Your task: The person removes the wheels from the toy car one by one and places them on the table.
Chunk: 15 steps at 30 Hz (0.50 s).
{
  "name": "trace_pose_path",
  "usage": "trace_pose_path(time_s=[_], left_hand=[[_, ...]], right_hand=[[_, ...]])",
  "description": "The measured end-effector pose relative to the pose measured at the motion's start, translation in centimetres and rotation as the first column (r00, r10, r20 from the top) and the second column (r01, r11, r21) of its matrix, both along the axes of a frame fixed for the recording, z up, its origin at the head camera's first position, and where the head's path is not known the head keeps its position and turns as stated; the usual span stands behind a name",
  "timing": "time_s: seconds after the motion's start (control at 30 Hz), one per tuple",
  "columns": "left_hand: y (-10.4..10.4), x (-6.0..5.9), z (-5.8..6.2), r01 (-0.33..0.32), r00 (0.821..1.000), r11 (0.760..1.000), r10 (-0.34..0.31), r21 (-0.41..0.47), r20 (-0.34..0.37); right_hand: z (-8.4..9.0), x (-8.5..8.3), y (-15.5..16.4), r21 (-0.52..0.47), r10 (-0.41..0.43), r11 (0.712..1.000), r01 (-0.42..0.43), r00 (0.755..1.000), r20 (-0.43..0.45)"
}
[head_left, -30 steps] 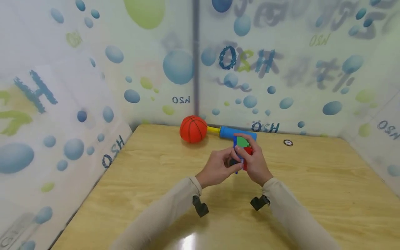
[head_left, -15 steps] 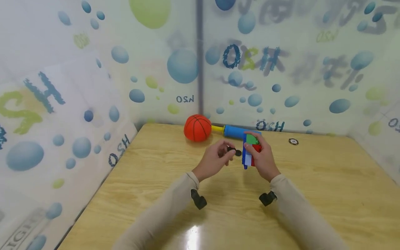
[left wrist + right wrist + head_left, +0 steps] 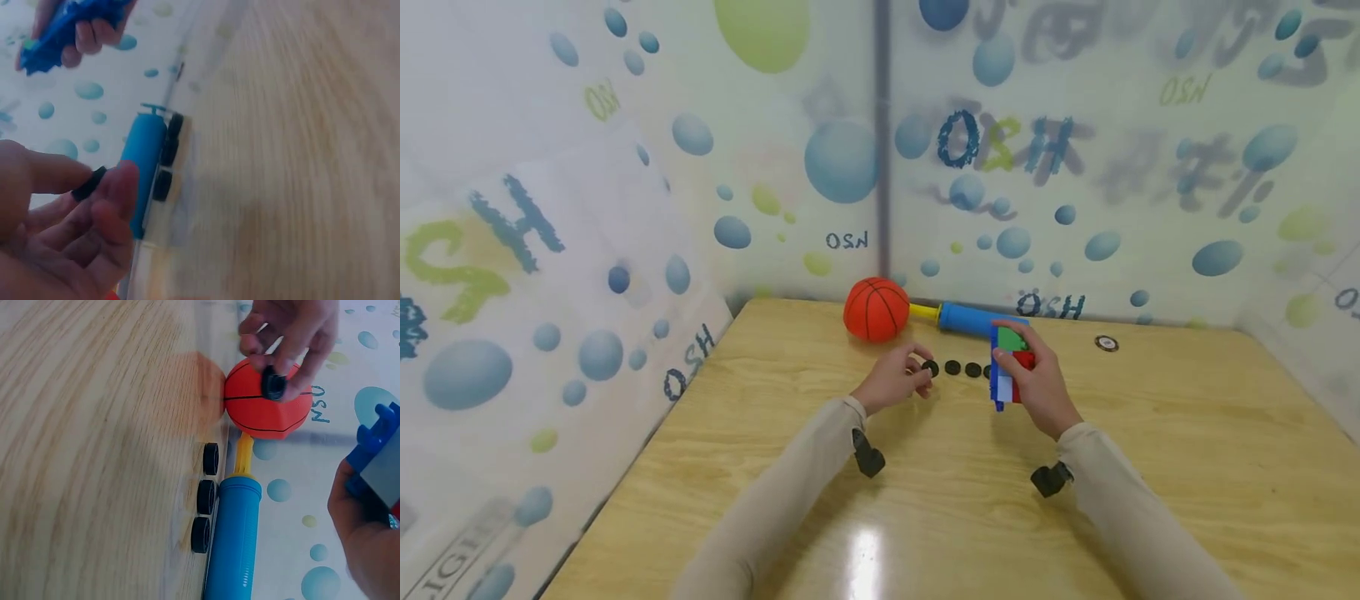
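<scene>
From my remote seat, the only readable lettering sits on the bubble-print wall panels (image 3: pixel 1075 167) around the counter (image 3: pixel 1150 467). It appears mirrored: "OSH" in dark blue low on the back panel just above the blue pump (image 3: pixel 973 318), "OSH" again on the left panel near the counter's corner, and small "OSN" marks by the corner seam. The large blurred characters higher up I cannot read. Nothing legible on the toys.

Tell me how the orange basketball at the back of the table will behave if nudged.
The basketball is round and rests on bare wood, so it would probably roll at a light push. The pump looks joined to it by a yellow nozzle, which may check the roll. It looks like a small toy ball, so it's likely light.
</scene>
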<state>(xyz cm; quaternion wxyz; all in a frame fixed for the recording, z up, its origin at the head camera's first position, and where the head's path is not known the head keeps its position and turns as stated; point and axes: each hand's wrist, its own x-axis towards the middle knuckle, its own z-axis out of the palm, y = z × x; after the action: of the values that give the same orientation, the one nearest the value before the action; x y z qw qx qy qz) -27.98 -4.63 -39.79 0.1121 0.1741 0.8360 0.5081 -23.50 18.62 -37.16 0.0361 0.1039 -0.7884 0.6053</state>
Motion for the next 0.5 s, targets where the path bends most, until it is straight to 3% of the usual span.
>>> trace_pose_path(time_s=[0.17, 0.5], left_hand=[[0.1, -1.8, -1.1, 0.010, 1.000, 0.986, -0.015, -0.168, -0.028], [1.0, -4.0, -1.5, -0.028, 0.999, 0.957, 0.017, -0.288, -0.042]], right_hand=[[0.0, 0.1, 0.3, 0.009, 0.002, 1.000, -0.002, 1.000, 0.021], [-0.4, 0.1, 0.5, 0.026, 0.007, 1.000, -0.008, 0.999, 0.032]])
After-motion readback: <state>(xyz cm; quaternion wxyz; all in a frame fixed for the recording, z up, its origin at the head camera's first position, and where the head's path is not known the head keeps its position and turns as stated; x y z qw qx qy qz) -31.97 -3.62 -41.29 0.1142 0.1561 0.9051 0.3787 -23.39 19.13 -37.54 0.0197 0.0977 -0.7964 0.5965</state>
